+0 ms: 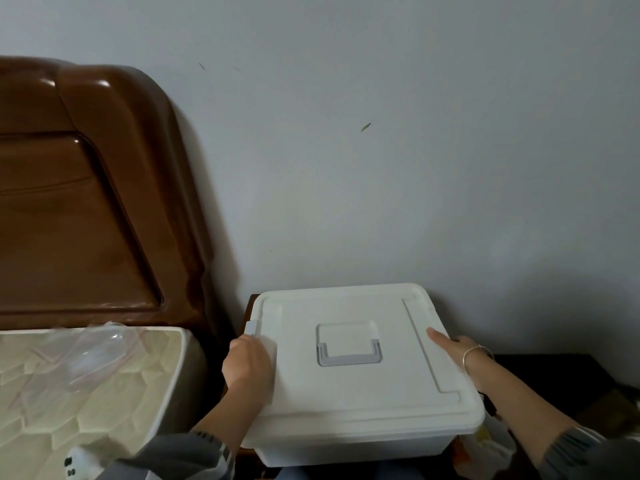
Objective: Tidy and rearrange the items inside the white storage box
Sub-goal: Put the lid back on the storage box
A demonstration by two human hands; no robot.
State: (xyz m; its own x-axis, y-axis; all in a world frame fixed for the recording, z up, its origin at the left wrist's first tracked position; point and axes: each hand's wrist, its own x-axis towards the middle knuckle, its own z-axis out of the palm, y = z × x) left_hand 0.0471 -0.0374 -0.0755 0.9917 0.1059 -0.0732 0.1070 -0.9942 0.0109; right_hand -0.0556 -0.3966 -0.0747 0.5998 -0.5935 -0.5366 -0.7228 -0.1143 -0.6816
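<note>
A white storage box (346, 441) sat shut against the pale wall (381, 168), its lid (346, 393) in place and the grey carry handle (349, 355) folded flat at the centre of the lid. The tidying had, by all appearances, not yet begun: nothing of the contents could be seen, and no item lay out on the lid.

The person's left hand (247, 362) was at the box's left rim, fingers curled over the lid's edge just below the grey latch (252, 327). The right hand (460, 348), a thin bracelet (476, 351) on its wrist, held the lid at the box's right rim, thumb laid flat on top and the remaining fingers out of sight over the edge. Whether the latch had been released could not be told.

The box rested on a dark tabletop (540, 375) that showed to its right. To its left stood a bed, with a quilted mattress (104, 410) under a loose clear plastic sheet (93, 351) and a brown wooden headboard (79, 209) behind.

Judging by the grip on both rims, the step in hand was opening the box. Lifting the lid, sorting what lay inside and closing it again all remained to be done.
</note>
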